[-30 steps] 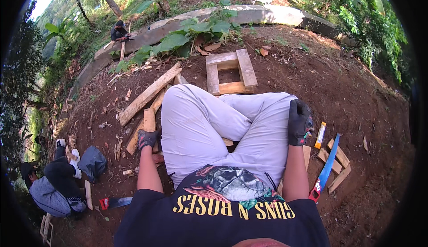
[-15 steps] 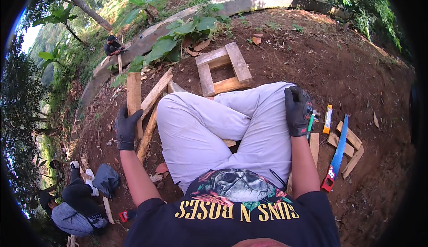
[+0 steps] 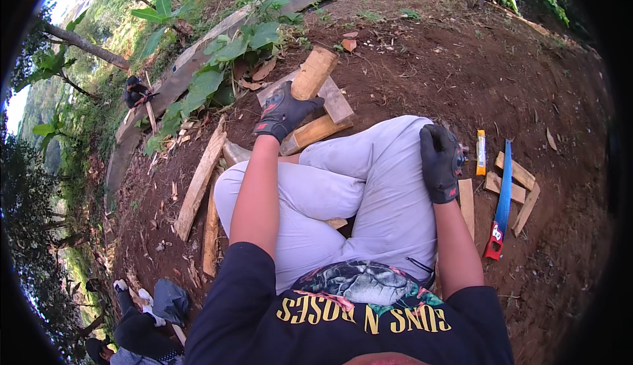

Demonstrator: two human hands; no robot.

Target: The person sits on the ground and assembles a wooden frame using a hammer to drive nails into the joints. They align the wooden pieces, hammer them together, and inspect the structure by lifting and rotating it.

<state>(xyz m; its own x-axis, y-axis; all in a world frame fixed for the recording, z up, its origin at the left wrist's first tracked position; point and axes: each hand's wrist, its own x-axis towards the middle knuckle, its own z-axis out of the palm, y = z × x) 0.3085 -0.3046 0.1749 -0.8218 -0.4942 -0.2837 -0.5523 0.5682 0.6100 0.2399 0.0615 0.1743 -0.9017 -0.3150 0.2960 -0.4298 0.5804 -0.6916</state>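
My left hand (image 3: 285, 111), in a dark work glove, is closed around the lower end of a short wooden board (image 3: 314, 73). The board is over a square wooden frame (image 3: 337, 102) on the dirt beyond my crossed legs and hides part of it. My gloved right hand (image 3: 440, 160) rests on my right knee with its fingers curled. A small part of some object (image 3: 464, 149) shows at that hand's outer side; the hand hides the rest, and what the fingers hold cannot be made out.
A blue-bladed handsaw (image 3: 504, 200), a yellow packet (image 3: 481, 152) and wood offcuts (image 3: 521, 174) lie at right. Long wood pieces (image 3: 201, 183) lie left of my legs. One person (image 3: 137, 93) sits far left by a low wall (image 3: 178, 75); another (image 3: 142, 332) is lower left.
My left hand has carried the board from beside my left knee forward and right, over the frame. My right hand stays on the knee. The green item beside it no longer shows.
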